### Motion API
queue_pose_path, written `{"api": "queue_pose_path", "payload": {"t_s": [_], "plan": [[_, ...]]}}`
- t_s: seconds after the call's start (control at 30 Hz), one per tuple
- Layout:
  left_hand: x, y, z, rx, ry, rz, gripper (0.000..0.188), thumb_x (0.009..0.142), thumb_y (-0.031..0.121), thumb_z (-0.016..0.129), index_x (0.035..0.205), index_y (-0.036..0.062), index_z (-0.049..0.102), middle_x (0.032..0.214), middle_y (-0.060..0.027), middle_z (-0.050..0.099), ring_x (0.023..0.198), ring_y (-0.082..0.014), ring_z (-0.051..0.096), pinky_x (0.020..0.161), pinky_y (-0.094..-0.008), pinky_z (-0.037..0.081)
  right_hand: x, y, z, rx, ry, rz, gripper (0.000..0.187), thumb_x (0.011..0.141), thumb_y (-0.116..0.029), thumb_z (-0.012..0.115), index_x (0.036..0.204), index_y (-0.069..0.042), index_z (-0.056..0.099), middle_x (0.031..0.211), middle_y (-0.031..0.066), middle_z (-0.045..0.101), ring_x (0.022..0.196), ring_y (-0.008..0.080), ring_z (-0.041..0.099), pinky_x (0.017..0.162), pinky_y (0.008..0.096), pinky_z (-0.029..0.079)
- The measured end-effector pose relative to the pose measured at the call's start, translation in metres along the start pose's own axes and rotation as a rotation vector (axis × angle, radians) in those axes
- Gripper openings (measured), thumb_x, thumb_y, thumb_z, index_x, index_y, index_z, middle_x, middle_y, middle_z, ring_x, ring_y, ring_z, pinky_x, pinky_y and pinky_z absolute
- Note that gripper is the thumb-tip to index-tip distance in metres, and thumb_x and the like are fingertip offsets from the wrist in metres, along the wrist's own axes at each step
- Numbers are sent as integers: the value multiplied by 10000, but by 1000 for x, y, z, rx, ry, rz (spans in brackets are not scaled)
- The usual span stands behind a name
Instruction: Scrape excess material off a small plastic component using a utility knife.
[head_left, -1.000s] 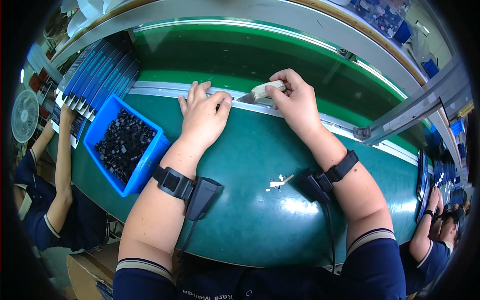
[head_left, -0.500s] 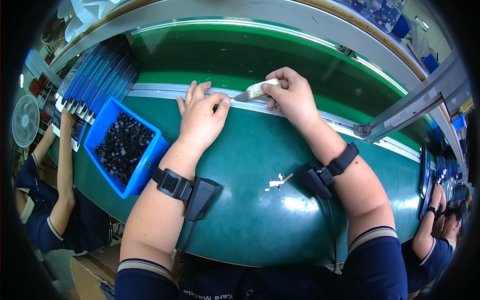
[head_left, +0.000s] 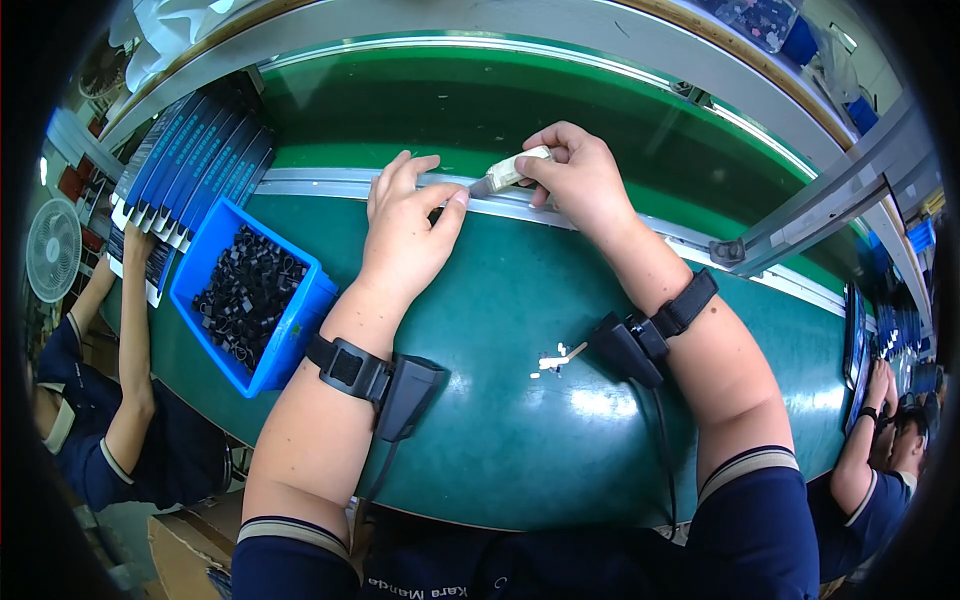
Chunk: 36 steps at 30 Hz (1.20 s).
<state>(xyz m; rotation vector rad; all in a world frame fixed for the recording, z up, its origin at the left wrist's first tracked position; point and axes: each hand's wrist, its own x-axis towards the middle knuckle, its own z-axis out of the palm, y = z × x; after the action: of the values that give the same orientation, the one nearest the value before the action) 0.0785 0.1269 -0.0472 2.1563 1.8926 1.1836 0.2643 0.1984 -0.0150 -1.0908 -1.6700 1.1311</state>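
Note:
A short knife (head_left: 508,173) with a pale wrapped handle and a grey blade is gripped in my right hand (head_left: 580,180), thumb on top of the handle. The blade points left, low over the metal rail (head_left: 530,211) at the far edge of the table. My left hand (head_left: 412,225) is at the rail, its thumb and forefinger pinched together beside the blade tip. Whatever they hold is too small to make out. Its other fingers stretch out over the rail.
A blue bin (head_left: 300,340) of small black parts stands left of my left forearm. Small white bits (head_left: 552,361) lie on the green table (head_left: 480,440). Dark blue panels (head_left: 205,150) stand in a row at far left. Co-workers sit on both sides; a metal post (head_left: 810,222) rises at right.
The knife and my right hand have shifted slightly left, bringing the blade up to my left thumb. My left hand has moved a little right and its outer fingers have changed position.

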Motion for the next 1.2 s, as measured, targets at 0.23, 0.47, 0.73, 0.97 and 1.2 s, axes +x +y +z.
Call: {"api": "queue_pose_path", "payload": {"t_s": [0.23,0.47,0.73,0.97,1.2], "plan": [[1,-7,-2,-9,66,-55,194,849,243,600,868,86,713,1221,-135,549,1263,-355,366,1060,-469,262,1,0,0,57,-9,85,243,774,-40,633,978,67,557,769,145,642,492,135,581,456,250,461],[-1,-7,0,129,27,-75,213,866,271,591,909,94,701,1253,-132,537,1274,-365,367,1054,-460,281,1,-2,1,29,-20,84,239,777,-43,636,974,65,552,768,144,637,485,130,575,450,258,461],[-1,-8,2,57,2,-81,161,845,240,600,872,118,701,1244,-139,524,1266,-352,351,1061,-476,242,7,4,-2,110,-75,85,244,789,-51,642,986,60,550,771,133,633,501,118,575,437,239,442],[-2,-5,-2,69,-38,-62,167,862,235,604,953,149,714,1270,-121,526,1285,-354,356,1061,-456,274,10,15,-6,240,-99,100,235,812,-43,626,1009,61,552,767,120,635,535,106,577,431,210,421],[-2,-3,-2,59,-81,-75,196,866,228,600,1021,187,713,1325,-117,491,1314,-347,315,1083,-451,243,8,12,-7,254,-80,151,230,847,-51,615,1018,71,525,749,119,639,531,98,555,443,205,420]]}}
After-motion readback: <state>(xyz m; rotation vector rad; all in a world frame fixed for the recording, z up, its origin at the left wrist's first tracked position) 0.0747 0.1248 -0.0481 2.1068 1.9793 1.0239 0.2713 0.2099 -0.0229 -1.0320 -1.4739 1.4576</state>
